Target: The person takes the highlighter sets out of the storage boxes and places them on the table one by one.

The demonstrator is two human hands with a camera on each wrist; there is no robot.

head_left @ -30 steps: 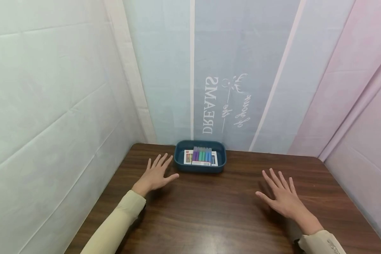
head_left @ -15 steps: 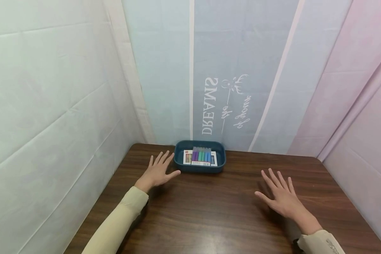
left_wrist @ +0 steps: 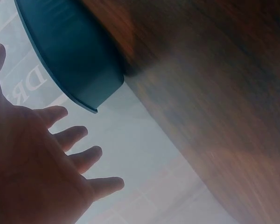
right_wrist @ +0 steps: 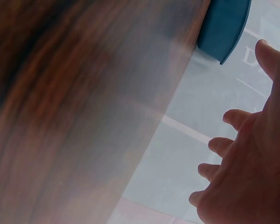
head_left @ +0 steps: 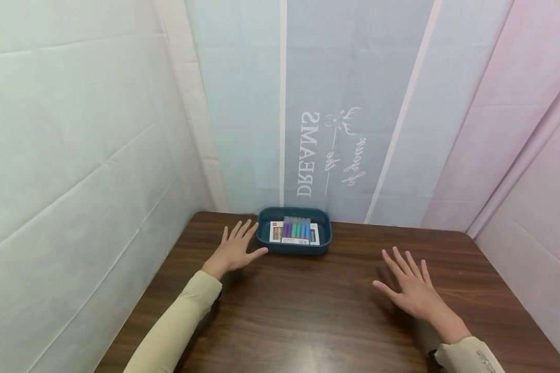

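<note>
Both hands spread flat over table (head_left: 308, 311); left hand (head_left: 235, 249) just beside tray (head_left: 266, 241), right hand (head_left: 413, 291) well apart.

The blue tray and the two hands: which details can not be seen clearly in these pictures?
- Head view: the print on the box of pens in the tray is too small to read.
- Left wrist view: the tray shows only its outer wall; its contents are hidden, and the picture edge cuts it off.
- Head view: whether the left hand or right hand touches the table cannot be told.
- Right wrist view: the table is blurred.
</note>
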